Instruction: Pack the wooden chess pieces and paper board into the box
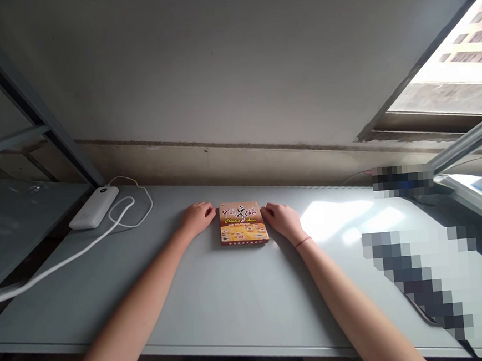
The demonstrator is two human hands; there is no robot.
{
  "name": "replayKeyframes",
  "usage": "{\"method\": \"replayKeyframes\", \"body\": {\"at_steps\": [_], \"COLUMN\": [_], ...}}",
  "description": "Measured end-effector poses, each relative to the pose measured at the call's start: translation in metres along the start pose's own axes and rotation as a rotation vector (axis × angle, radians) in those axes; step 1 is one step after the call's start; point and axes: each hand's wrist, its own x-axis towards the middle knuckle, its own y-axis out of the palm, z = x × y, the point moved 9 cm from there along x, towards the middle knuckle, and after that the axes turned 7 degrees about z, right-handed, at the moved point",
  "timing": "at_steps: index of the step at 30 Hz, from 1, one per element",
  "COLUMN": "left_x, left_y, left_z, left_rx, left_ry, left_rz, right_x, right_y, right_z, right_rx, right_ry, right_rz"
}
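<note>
A flat Chinese chess box [243, 227] lies face up on the grey table [233, 298], its red and yellow cover printed with "Chinese chess" and pictures of pieces. Just left of it my left hand [197, 217] rests on the tabletop, fingers curled in, with nothing to be seen in them. On the other side my right hand [283, 219] also rests with its fingers curled in, close to the box's right edge; a thin red cord circles that wrist. Neither hand grips the box, and whether the fingertips touch its sides is hard to make out.
At the back left lies a white power bank [94, 207] with a white cable [80, 253] running off left. A blurred-out dark strip lies on the right, another blurred object at the back right. Metal posts [65, 141] stand at both sides; a window is at right.
</note>
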Motion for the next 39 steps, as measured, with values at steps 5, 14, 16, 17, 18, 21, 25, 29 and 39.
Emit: {"method": "replayKeyframes", "body": {"at_steps": [5, 14, 16, 17, 18, 21, 25, 29, 39], "left_x": [-0.001, -0.029, -0.042, -0.047, -0.050, -0.052, -0.047, -0.048, -0.084], "left_y": [-0.002, -0.026, -0.022, -0.018, -0.013, 0.010, 0.029, 0.020, -0.028], "left_z": [0.000, -0.066, -0.095, -0.105, -0.110, -0.113, -0.103, -0.098, -0.055], "left_rx": [-0.025, -0.044, -0.014, 0.008, 0.034, 0.080, 0.047, -0.022, -0.441], "left_ry": [0.007, 0.158, 0.268, 0.300, 0.305, 0.292, 0.292, 0.304, 0.241], "left_rz": [-0.013, -0.069, -0.091, -0.099, -0.106, -0.053, -0.029, -0.126, -0.489], "right_x": [-0.001, -0.008, -0.009, -0.009, -0.009, -0.010, -0.010, -0.008, -0.005], "right_y": [-0.002, -0.004, -0.004, -0.004, -0.003, -0.002, -0.006, -0.011, -0.003], "right_z": [0.000, 0.013, 0.019, 0.021, 0.021, 0.020, 0.019, 0.017, 0.023], "right_rx": [0.047, 0.271, 0.326, 0.347, 0.358, 0.366, 0.491, 0.773, 0.579], "right_ry": [0.006, 0.004, -0.036, -0.042, -0.036, 0.003, -0.024, -0.115, -0.159], "right_rz": [0.002, -0.040, -0.042, -0.036, -0.025, -0.008, -0.059, -0.119, -0.084]}}
